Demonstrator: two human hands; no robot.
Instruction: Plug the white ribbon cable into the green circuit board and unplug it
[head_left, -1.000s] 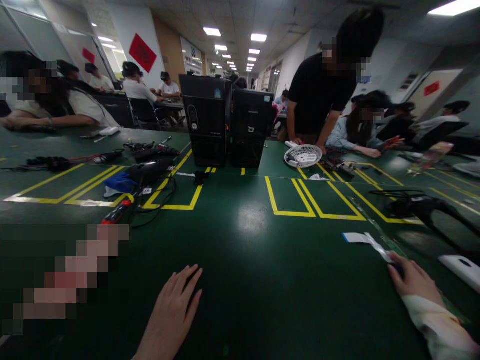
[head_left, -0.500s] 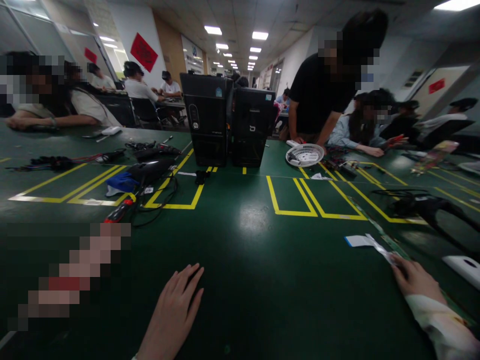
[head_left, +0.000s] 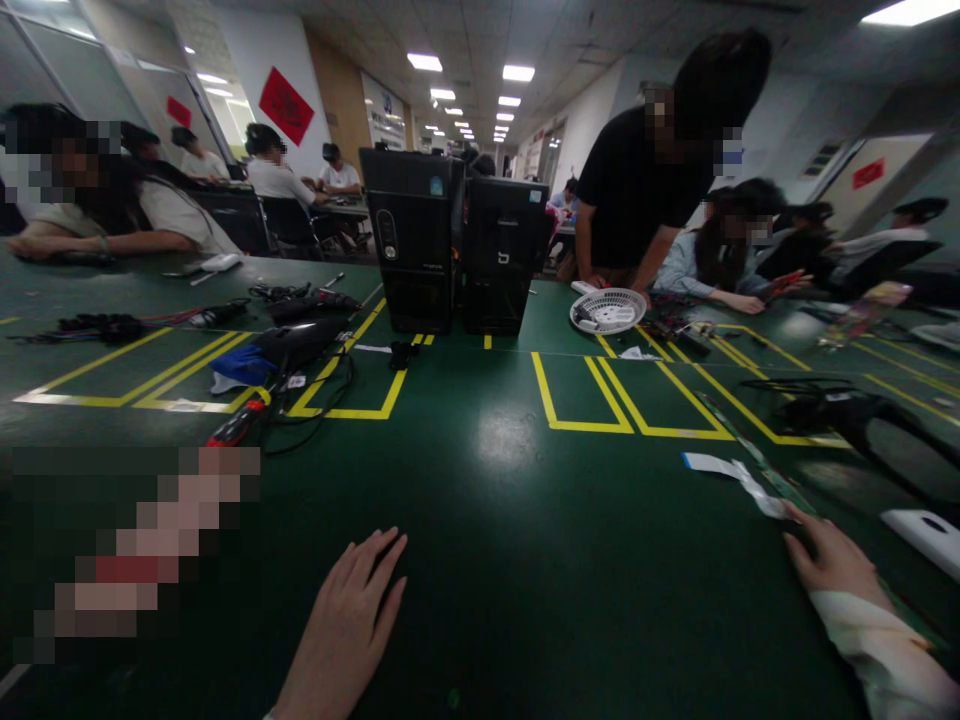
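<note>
My left hand (head_left: 349, 615) lies palm down on the green table, open, its fingers stretched out and touching no object. At the right, my right hand (head_left: 836, 555) is closed with curled fingers around the edge of a long, narrow green circuit board (head_left: 750, 450). Its fingertips are partly hidden. A white flat ribbon cable (head_left: 716, 465) with a blue end sticks out to the left from beside those fingers. Part of the board passes behind the hand and along the sleeve.
Two black computer towers (head_left: 420, 240) stand at the back. Yellow tape (head_left: 592, 428) marks the table (head_left: 480, 560). A screwdriver (head_left: 236, 425) and a black device (head_left: 300, 345) lie left. Beyond a white basket (head_left: 609, 312), a person (head_left: 637, 170) leans over. A white object (head_left: 926, 540) lies far right.
The free blue end of the ribbon cable has shifted slightly up and left. My left hand has stayed still, and my right hand has barely moved.
</note>
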